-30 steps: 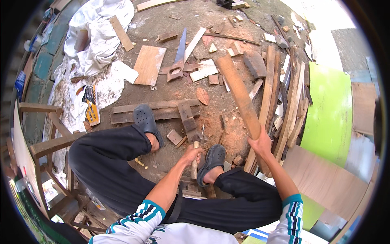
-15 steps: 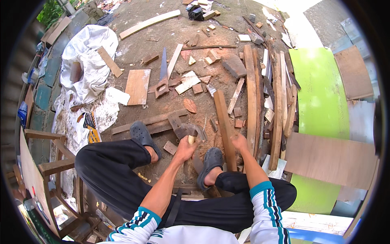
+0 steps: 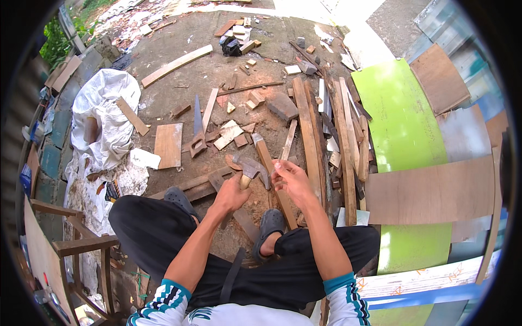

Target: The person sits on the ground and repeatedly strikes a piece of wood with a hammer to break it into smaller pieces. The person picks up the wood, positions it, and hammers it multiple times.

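My left hand is wrapped round the pale wooden handle of a claw hammer. Its metal head points up and to the right, over the ground between my feet. Close by on the right, my right hand is raised with thumb and fingers drawn together. Whatever they pinch, if anything, is too small to make out. Below that hand a long wooden batten runs from beside my right shoe toward the scraps ahead. A flat board lies beneath the hammer, partly covered by my left hand.
Ahead lie a handsaw, a plywood square and several wood offcuts. Long planks are piled at the right, beside a lime-green sheet. At the left stand a white sack and a wooden frame.
My right hand has lifted off the batten and moved left toward the hammer, fingers now drawn together. The hammer is raised and turned, still in my left hand. The view has shifted.
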Demonstrator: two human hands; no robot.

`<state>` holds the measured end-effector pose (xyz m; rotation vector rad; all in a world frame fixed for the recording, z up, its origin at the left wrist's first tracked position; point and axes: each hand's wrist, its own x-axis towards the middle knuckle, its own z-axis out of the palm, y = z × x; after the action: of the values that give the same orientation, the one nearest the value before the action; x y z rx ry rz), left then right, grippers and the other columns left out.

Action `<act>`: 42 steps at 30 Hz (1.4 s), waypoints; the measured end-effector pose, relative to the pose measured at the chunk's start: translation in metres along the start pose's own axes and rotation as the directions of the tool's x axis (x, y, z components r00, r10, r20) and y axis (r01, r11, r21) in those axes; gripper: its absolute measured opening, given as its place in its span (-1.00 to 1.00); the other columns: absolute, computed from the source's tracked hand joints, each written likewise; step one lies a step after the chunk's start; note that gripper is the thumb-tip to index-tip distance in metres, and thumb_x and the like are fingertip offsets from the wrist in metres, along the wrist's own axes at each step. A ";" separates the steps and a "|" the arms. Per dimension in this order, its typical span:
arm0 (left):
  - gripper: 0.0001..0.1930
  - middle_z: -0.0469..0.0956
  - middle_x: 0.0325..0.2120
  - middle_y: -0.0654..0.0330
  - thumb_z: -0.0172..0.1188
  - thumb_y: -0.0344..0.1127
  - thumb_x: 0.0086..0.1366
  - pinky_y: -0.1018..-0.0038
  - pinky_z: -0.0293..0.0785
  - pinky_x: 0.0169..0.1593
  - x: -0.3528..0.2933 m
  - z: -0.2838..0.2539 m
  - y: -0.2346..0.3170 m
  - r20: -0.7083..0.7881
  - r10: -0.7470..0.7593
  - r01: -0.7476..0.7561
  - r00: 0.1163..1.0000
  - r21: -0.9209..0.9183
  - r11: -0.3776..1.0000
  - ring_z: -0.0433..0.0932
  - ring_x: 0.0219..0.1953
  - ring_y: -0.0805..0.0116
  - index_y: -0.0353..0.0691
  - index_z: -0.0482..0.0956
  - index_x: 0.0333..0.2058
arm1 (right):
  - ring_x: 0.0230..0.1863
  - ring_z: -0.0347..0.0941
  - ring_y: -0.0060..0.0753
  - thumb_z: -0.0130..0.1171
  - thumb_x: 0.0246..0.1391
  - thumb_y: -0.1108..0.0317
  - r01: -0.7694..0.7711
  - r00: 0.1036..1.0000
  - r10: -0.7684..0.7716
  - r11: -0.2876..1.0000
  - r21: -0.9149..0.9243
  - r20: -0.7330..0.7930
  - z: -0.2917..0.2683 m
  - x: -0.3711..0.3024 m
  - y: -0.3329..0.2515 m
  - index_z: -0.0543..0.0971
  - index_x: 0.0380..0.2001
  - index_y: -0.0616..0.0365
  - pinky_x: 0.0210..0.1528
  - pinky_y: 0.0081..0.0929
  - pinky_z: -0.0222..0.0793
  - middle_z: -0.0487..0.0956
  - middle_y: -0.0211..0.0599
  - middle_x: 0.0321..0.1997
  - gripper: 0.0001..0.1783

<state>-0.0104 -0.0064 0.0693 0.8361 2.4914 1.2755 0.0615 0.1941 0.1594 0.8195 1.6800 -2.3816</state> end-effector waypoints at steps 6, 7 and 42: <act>-0.60 0.58 -0.54 -0.07 0.17 -0.32 0.11 0.31 0.48 -0.56 -0.020 -0.019 0.060 0.353 -0.382 0.463 0.854 -0.180 0.868 0.59 -0.64 0.23 -0.43 0.48 -0.09 | -0.38 0.47 -0.51 0.18 0.29 0.21 0.018 0.997 -0.013 0.998 0.061 -0.078 -0.020 -0.008 0.041 0.58 -0.25 0.13 -0.34 -0.49 0.41 0.53 -0.41 -0.42 -0.79; -0.61 0.57 -0.55 -0.05 0.17 -0.33 0.12 0.33 0.47 -0.58 -0.024 -0.019 0.065 0.369 -0.406 0.500 0.836 -0.209 0.840 0.57 -0.66 0.25 -0.43 0.47 -0.10 | -0.37 0.47 -0.51 0.17 0.29 0.22 0.019 0.995 -0.013 0.998 0.060 -0.095 -0.021 -0.011 0.045 0.57 -0.27 0.13 -0.32 -0.48 0.41 0.52 -0.41 -0.42 -0.80; -0.78 0.33 -0.63 0.31 0.18 -0.25 0.32 0.46 0.37 -0.66 -0.040 -0.017 0.002 0.371 -0.644 0.697 0.668 -0.616 0.368 0.34 -0.74 0.50 -0.26 0.37 -0.33 | -0.04 0.60 -0.24 0.09 0.30 0.44 0.184 0.977 -0.208 0.924 0.334 0.039 0.010 -0.031 0.074 0.38 0.22 0.27 -0.06 -0.34 0.59 0.61 -0.08 -0.02 -0.55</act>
<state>0.0153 -0.0399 0.0784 -0.3458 1.6229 1.5998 0.1129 0.1504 0.1148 0.6156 1.4157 -2.8442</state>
